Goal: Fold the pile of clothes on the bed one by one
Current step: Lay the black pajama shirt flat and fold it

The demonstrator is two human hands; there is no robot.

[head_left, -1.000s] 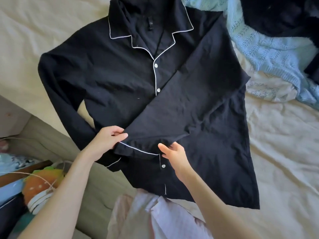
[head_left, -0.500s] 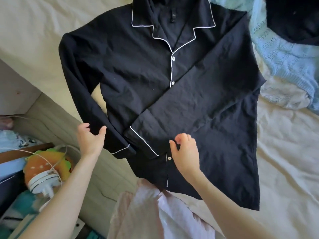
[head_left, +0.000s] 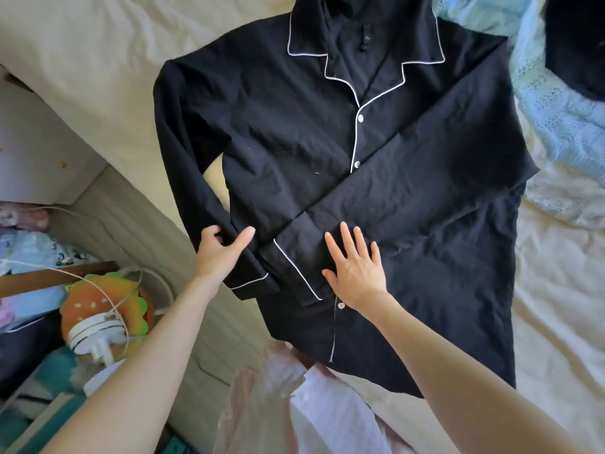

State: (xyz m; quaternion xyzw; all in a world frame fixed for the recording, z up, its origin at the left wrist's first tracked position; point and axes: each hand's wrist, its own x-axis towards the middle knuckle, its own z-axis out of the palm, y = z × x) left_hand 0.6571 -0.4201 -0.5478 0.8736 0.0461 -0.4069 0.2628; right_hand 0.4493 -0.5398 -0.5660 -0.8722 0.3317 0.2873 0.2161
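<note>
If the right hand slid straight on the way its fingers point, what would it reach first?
The right hand lies flat on the folded-over sleeve of the black shirt; going on, it would probably cross more sleeve, then the white-piped button edge.

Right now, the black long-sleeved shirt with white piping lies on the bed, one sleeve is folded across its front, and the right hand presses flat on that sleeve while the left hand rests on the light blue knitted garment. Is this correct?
Not quite. In the head view the left hand holds the other sleeve of the black long-sleeved shirt with white piping, not the light blue knitted garment. The right hand does press flat on the folded sleeve.
</note>
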